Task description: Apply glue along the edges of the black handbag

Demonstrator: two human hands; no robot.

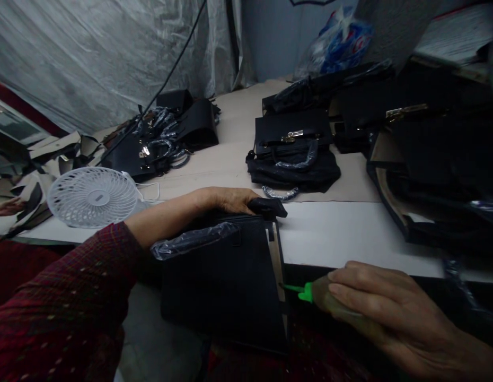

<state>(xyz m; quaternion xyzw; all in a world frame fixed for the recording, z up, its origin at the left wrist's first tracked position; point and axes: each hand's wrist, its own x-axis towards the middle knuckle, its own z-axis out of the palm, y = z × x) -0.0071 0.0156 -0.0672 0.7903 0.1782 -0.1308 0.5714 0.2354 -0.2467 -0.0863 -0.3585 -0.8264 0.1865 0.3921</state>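
Observation:
A black handbag (226,281) stands on my lap against the table's front edge, its handle wrapped in clear plastic. My left hand (226,200) grips the bag's top edge, fingers closed over it. My right hand (393,313) is wrapped round a small squeeze bottle with a green nozzle (306,292). The nozzle's tip touches the bag's right side seam, where a pale inner edge shows.
A white table fan (92,196) lies at the left of the table (342,233). Finished black handbags (293,148) sit in the middle, more bags (163,135) at the back left and a stack (437,154) at the right. Another person's hand (6,206) shows at the far left.

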